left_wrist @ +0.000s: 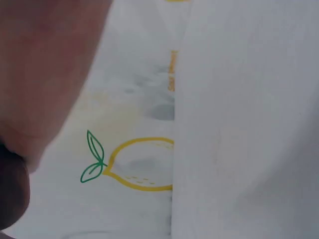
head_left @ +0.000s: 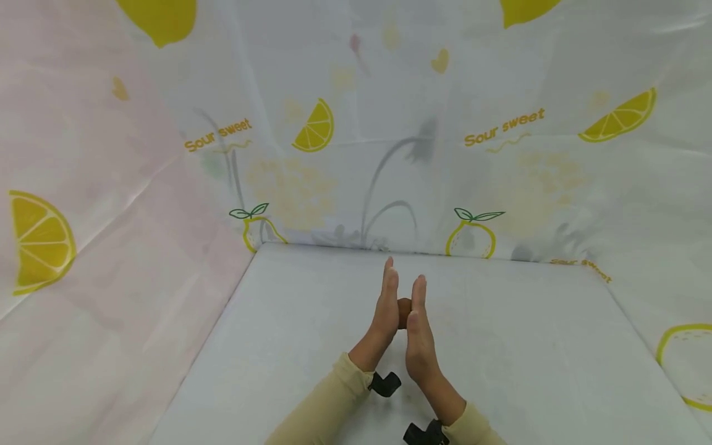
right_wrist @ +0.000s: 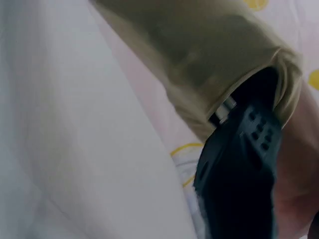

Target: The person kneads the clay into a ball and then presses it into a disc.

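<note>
Flat-palmed pressure, fingers straight, is being applied to a brown lump (head_left: 403, 314) by the left hand (head_left: 385, 309) and right hand (head_left: 421, 341), which are being held opposed, apparently because it is being supported by squeeze alone over the white table (head_left: 534, 346)

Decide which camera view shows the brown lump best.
The head view: the brown lump shows between left hand and right hand. The left wrist view crops it at the edge; the right wrist view has only an unclear dark sliver.
</note>
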Tool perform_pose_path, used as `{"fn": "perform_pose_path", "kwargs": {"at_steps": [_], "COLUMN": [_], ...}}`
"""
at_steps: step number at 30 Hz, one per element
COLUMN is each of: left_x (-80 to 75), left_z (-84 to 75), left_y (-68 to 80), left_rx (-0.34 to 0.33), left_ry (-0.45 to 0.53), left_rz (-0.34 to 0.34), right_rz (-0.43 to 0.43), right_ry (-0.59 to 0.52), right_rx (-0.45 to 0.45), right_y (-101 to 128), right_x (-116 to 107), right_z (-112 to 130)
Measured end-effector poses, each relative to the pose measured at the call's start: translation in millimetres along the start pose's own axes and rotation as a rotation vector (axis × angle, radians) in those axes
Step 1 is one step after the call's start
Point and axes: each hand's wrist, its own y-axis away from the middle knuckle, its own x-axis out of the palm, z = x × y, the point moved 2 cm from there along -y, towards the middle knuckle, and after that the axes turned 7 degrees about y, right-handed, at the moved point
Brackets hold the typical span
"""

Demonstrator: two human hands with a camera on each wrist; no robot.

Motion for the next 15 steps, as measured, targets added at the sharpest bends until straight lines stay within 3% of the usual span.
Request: {"fn": "perform_pose_path", "kwargs": {"at_steps": [5, 8, 13, 15], "left_x": [-2.6, 0.7, 8.2, 8.9], "left_z": [6.3, 9.6, 5.8, 1.0], "left_y": [0.8, 5.4, 15.3, 17.6], "left_rx": [-0.054, -0.047, 0.049, 0.081], "left_ry": [-0.020, -0.047, -0.099, -0.099], "left_rz": [0.009, 0.093, 0.285, 0.329], "right_rz": [0.022, 0.041, 0.063, 0.069], "right_ry": [-0.029, -0.058, -0.145, -0.163], "right_rx": [-0.016, 0.087, 0.308, 0.357], "right_y": [-12, -26, -44, -44], "right_x": [-8, -15, -27, -29], "right_z": [13, 7, -15, -23]}}
